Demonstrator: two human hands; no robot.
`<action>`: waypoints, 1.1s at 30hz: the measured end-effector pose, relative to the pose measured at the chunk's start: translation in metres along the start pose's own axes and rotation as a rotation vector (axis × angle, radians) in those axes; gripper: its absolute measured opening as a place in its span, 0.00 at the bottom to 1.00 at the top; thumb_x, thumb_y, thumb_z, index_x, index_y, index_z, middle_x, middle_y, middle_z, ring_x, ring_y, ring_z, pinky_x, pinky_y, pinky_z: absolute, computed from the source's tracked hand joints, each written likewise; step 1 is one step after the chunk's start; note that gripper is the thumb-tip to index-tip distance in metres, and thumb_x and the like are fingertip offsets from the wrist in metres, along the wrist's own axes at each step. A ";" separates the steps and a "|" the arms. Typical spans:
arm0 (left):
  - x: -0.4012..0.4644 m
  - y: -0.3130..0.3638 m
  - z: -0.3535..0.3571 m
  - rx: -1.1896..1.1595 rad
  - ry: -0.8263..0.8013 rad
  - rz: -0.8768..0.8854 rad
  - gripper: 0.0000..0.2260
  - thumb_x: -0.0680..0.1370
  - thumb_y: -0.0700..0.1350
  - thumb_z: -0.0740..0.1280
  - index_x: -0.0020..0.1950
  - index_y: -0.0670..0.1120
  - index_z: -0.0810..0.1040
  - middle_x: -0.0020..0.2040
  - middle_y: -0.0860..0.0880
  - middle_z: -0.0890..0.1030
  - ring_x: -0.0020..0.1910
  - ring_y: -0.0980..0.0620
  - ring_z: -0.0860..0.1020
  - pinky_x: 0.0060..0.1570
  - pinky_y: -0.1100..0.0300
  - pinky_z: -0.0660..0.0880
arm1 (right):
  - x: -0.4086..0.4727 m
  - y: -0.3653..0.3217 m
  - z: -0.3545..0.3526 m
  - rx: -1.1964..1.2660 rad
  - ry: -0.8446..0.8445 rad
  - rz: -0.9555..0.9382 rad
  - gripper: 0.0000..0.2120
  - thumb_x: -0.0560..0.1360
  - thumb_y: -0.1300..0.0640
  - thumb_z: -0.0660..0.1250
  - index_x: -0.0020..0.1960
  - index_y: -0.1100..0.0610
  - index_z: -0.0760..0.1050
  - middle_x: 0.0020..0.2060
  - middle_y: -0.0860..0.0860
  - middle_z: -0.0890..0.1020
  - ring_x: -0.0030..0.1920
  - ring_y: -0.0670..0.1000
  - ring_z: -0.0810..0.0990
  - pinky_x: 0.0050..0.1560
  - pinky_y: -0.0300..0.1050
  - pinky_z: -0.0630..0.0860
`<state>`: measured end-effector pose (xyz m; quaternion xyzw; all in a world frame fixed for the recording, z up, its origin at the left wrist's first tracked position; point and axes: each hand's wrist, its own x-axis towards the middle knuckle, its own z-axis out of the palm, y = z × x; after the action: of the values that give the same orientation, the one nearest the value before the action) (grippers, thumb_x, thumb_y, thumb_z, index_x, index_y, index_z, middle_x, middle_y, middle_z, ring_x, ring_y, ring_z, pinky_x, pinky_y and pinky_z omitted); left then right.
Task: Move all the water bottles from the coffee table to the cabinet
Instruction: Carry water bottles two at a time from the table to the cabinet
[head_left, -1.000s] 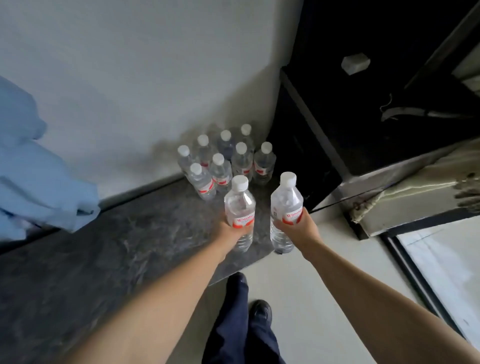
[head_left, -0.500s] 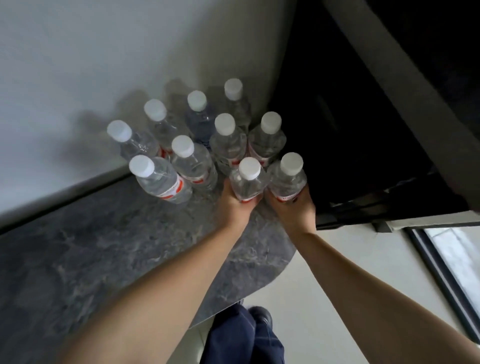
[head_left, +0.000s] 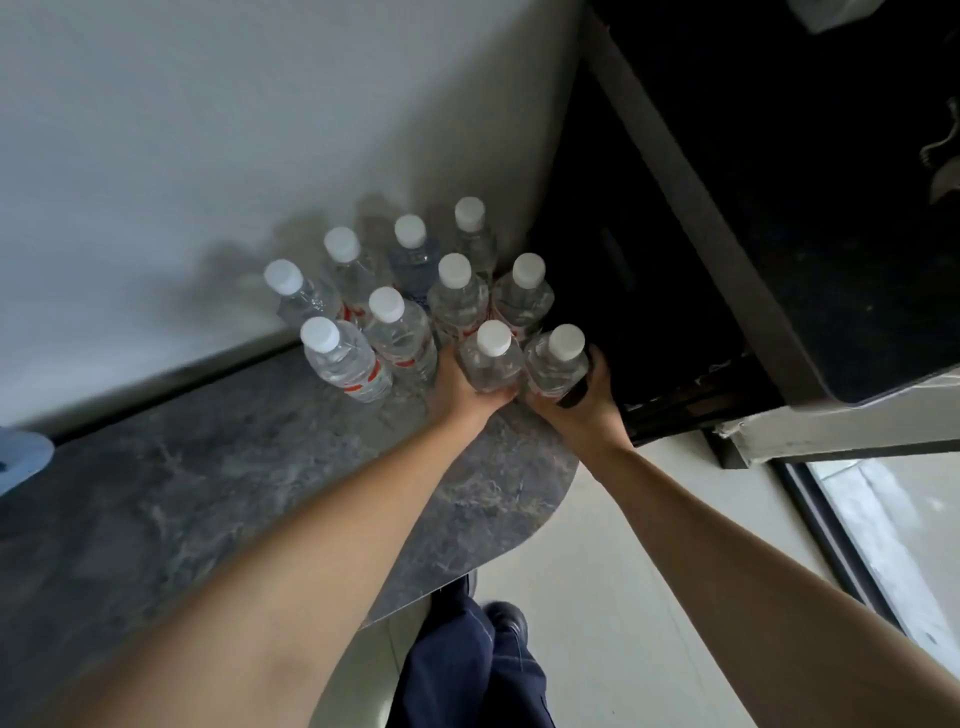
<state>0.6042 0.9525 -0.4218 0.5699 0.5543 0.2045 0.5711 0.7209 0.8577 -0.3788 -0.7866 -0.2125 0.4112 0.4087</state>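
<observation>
Several clear water bottles with white caps and red labels stand in a cluster (head_left: 400, 317) on the dark marbled cabinet top (head_left: 208, 493), against the white wall. My left hand (head_left: 462, 389) grips one bottle (head_left: 491, 356) at the near edge of the cluster. My right hand (head_left: 582, 405) grips the bottle (head_left: 556, 361) beside it on the right. Both held bottles stand upright, touching the group, close to the surface's rounded right end.
A black unit (head_left: 779, 218) with a grey edge rises on the right, close to the bottles. Pale floor (head_left: 623, 597) and my dark trouser leg (head_left: 467, 670) lie below. A blue cloth (head_left: 21, 462) shows at the left edge.
Both hands carried their bottles forward and down from above the surface's edge into the cluster. The view came closer to the bottles.
</observation>
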 end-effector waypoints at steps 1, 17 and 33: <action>-0.009 0.010 -0.005 0.005 -0.018 -0.014 0.43 0.62 0.47 0.82 0.71 0.43 0.65 0.68 0.45 0.74 0.67 0.46 0.73 0.68 0.48 0.70 | -0.007 -0.008 -0.005 -0.023 -0.002 -0.004 0.49 0.68 0.51 0.77 0.78 0.49 0.49 0.74 0.50 0.67 0.72 0.50 0.67 0.64 0.40 0.66; -0.189 0.135 -0.231 0.400 0.069 -0.047 0.23 0.75 0.52 0.71 0.65 0.42 0.73 0.56 0.45 0.81 0.53 0.47 0.79 0.50 0.58 0.72 | -0.137 -0.209 0.030 -0.908 -0.459 -0.406 0.24 0.75 0.52 0.70 0.68 0.61 0.71 0.63 0.59 0.77 0.63 0.58 0.76 0.62 0.47 0.71; -0.547 -0.032 -0.502 0.569 0.492 -0.418 0.25 0.78 0.54 0.67 0.70 0.44 0.68 0.59 0.44 0.79 0.56 0.44 0.79 0.54 0.53 0.74 | -0.481 -0.214 0.324 -1.537 -0.959 -1.054 0.26 0.77 0.55 0.66 0.73 0.57 0.66 0.73 0.54 0.68 0.73 0.55 0.67 0.70 0.45 0.65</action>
<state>-0.0081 0.6835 -0.0988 0.5144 0.8118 0.0530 0.2710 0.1802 0.8100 -0.0825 -0.3969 -0.8721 0.2041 -0.2006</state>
